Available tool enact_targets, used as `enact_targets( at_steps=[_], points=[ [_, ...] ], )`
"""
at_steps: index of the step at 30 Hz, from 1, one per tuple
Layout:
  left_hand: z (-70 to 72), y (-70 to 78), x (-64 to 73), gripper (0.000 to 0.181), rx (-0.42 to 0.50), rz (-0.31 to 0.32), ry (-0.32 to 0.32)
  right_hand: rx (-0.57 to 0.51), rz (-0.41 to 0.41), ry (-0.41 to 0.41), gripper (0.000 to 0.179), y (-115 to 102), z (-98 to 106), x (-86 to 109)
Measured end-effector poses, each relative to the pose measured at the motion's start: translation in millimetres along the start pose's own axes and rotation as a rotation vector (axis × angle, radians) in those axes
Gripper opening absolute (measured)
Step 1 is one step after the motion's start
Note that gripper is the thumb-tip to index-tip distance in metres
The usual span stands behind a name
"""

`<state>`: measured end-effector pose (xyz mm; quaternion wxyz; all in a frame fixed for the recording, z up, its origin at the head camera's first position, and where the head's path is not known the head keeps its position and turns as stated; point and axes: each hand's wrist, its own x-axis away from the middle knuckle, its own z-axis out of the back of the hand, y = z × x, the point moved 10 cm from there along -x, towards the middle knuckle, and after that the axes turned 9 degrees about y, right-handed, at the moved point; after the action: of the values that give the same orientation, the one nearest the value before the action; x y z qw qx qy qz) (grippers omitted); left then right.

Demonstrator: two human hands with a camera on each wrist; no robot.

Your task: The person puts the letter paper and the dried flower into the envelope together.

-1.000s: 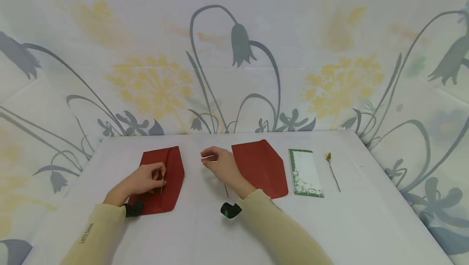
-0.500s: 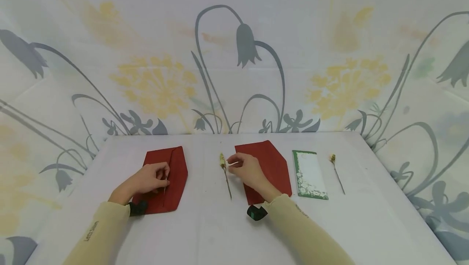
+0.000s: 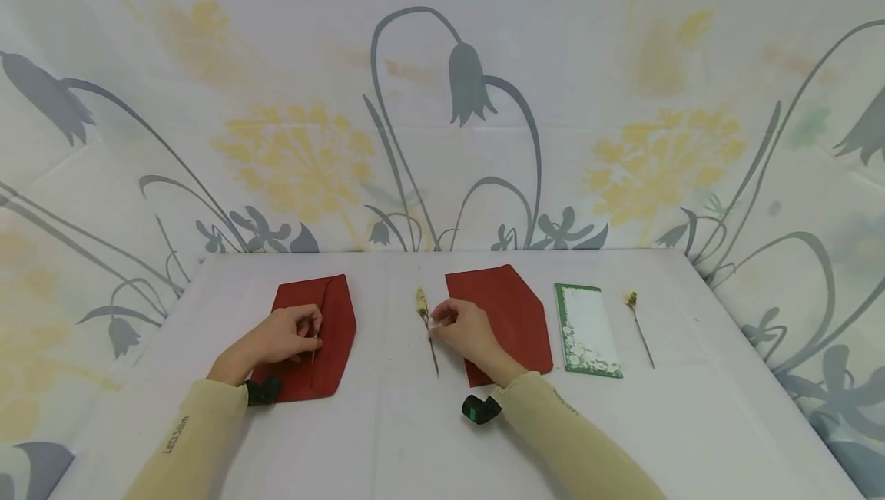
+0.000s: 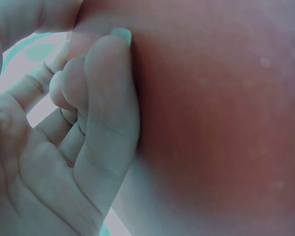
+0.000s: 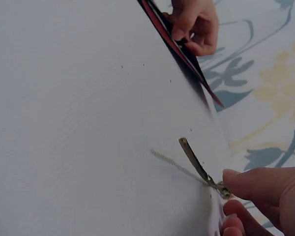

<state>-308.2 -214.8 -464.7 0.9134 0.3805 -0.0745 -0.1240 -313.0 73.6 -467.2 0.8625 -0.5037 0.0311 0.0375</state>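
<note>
In the head view, my left hand (image 3: pixel 283 337) pinches the opening edge of the left red envelope (image 3: pixel 340 346), whose pointed flap lies folded out to the right. The right wrist view shows this envelope (image 5: pixel 174 46) edge-on, with the left thumb on it. My right hand (image 3: pixel 473 337) is beside a dried flower (image 3: pixel 422 306) with a pale yellow head and thin dark stem. Its thumb and fingertips come together around the flower just below the head; in the right wrist view the flower's stem (image 5: pixel 191 156) points away from them.
Under the right hand lies a second red envelope (image 3: pixel 505 308). Further right are a white card with a green floral border (image 3: pixel 589 331) and another dried flower (image 3: pixel 640 327). A patterned cloth (image 3: pixel 332 100) hangs behind the white table (image 3: pixel 387 438).
My right hand has moved right from above the middle dried flower, uncovering it, then its fingertips have come back to its stem. My left hand stays at the envelope.
</note>
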Motion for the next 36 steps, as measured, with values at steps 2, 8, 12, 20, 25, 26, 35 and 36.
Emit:
enact_targets(
  at_steps=[2,8,12,20,25,26,35,36],
  points=[
    [0.3,-0.2,-0.1,0.021,-0.002,-0.001,0.003,0.01,-0.007,0.018,0.019,-1,-1,0.6],
    [0.5,-0.8,-0.3,0.021,-0.005,0.006,0.003,0.046,-0.018,0.068,0.022,-6,-4,2.7],
    [0.7,-0.1,-0.2,0.021,-0.003,0.014,-0.001,0.069,-0.015,0.075,0.023,-10,-9,5.8],
    [0.6,2.0,0.4,0.02,-0.01,0.026,-0.005,0.081,0.032,0.07,0.018,-17,-16,9.2],
    [1.2,1.7,0.1,0.02,-0.011,0.034,-0.005,0.161,0.063,0.027,0.013,-18,-22,7.4],
    [1.3,2.0,0.1,0.02,-0.011,0.032,-0.006,0.176,0.075,0.016,0.012,-19,-23,7.3],
    [1.4,4.0,1.2,0.021,-0.014,0.003,-0.006,0.171,0.052,-0.112,0.011,-24,-26,5.8],
    [1.2,3.8,1.2,0.021,-0.012,0.004,-0.007,0.156,0.04,-0.129,0.013,-23,-26,5.4]
  ],
)
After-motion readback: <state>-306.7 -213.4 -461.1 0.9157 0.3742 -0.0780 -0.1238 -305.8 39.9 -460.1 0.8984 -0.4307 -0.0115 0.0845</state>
